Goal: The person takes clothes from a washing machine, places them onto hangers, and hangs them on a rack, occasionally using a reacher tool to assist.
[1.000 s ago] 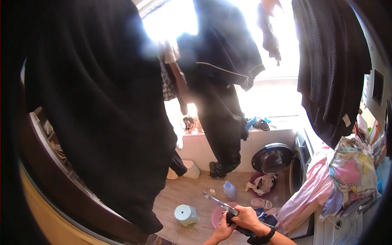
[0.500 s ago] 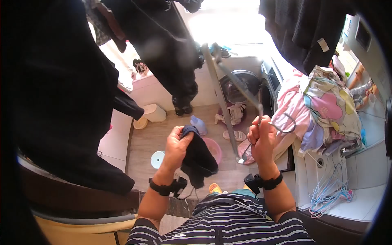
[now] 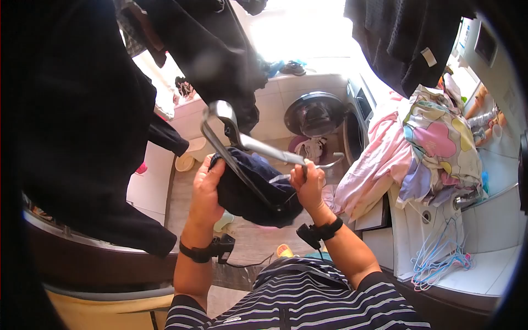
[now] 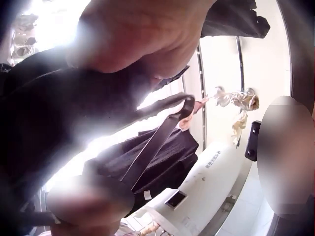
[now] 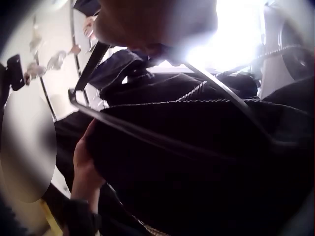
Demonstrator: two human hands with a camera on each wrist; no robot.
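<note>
A dark navy garment point(image 3: 247, 187) hangs bunched in front of the striped shirt, its edge pinched by my left hand point(image 3: 204, 195). My right hand point(image 3: 311, 190) grips a grey metal hanger point(image 3: 267, 149) near its hook, which points right. The hanger's frame reaches left across the garment and over the left hand's fingers. In the right wrist view the hanger point(image 5: 128, 127) crosses the dark cloth point(image 5: 206, 132), and the left hand point(image 5: 86, 164) holds the cloth's edge. The left wrist view shows the hanger point(image 4: 152, 152) beside dark cloth.
Dark clothes point(image 3: 93, 137) hang at the left, and a dark knit point(image 3: 404, 44) hangs at the upper right. Pink fabric point(image 3: 377, 159) and a flowered cloth point(image 3: 440, 137) lie heaped at the right, above tangled hangers point(image 3: 443, 264). A washer door point(image 3: 314, 114) stands open behind.
The view has tilted down. The hands have come closer together, and the hanger has swung from upright beside the right hand to lie across the garment, which is now spread wider.
</note>
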